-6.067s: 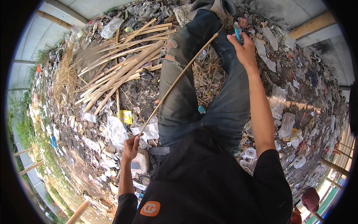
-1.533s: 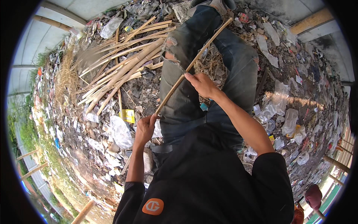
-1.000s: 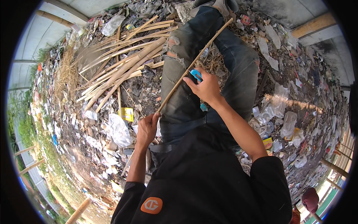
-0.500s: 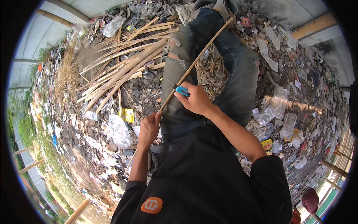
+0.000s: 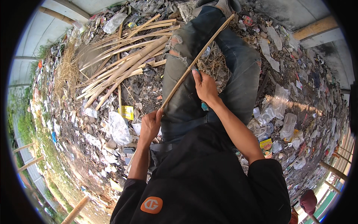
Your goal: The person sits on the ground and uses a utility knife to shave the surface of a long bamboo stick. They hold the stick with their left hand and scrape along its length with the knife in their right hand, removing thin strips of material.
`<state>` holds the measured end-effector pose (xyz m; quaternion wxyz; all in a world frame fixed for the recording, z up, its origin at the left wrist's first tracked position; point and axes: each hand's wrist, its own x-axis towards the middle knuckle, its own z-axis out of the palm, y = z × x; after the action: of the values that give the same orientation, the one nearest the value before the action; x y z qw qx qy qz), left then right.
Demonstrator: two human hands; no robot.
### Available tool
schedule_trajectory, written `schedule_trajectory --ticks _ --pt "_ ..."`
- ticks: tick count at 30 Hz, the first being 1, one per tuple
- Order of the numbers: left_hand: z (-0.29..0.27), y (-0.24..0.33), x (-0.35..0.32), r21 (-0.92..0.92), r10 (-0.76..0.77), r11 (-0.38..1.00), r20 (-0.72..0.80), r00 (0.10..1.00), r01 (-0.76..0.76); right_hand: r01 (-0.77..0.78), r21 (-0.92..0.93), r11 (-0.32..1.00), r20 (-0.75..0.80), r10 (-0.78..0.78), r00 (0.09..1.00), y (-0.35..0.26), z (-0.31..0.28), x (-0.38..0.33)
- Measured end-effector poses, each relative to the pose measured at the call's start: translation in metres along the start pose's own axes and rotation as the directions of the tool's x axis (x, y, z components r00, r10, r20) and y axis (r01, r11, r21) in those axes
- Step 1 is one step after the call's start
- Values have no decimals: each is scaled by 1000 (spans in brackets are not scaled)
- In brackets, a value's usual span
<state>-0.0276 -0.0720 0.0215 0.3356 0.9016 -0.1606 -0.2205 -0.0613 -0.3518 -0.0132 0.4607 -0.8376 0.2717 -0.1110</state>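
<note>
Head view: person sits on littered ground, legs in torn grey jeans [image 5: 186, 74] stretched out fwd.

Left hand [image 5: 150, 125] is curled tight round the lower end of a long thin bamboo strip [image 5: 194, 65], gripping it just beside the left thigh. Strip runs diagonally up and to the right, lying across the left leg, far tip up near the shoe [image 5: 220, 4] at top of pic.

Right hand [image 5: 204, 86] rests against the strip approx midway along, fingers bent, fingertips touching it; looks closed on sth small, can't tell what. A bit of blue shows by the wrist.

Pile of split bamboo pieces [image 5: 123, 63] lies fanned out on the ground to the left of the legs, well apart from both hands. Yellow packet [image 5: 127, 112] lies below the pile, near the left hand. Crumpled clear plastic bag [image 5: 117, 128] just beside it. Trash, wrappers and scrap cover the ground [image 5: 305, 112] all around.

Person wears black top w/ orange patch [image 5: 151, 204].
</note>
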Motion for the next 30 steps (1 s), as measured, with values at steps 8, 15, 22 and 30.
schedule_trajectory --ticks 8,15,22,30 --pt "0 2 1 -21 17 1000 -12 1000 -18 41 20 999 -27 -41 999 -4 10 -4" --pt "0 2 2 -64 -26 998 24 999 28 -14 176 984 290 -38 956 20 -3 11" --pt "1 2 0 -57 -20 998 10 1000 20 -13 79 997 16 12 1000 3 -1 6" --pt "1 10 -2 -13 -29 999 9 1000 29 63 124 990 4 -64 998 7 6 4"
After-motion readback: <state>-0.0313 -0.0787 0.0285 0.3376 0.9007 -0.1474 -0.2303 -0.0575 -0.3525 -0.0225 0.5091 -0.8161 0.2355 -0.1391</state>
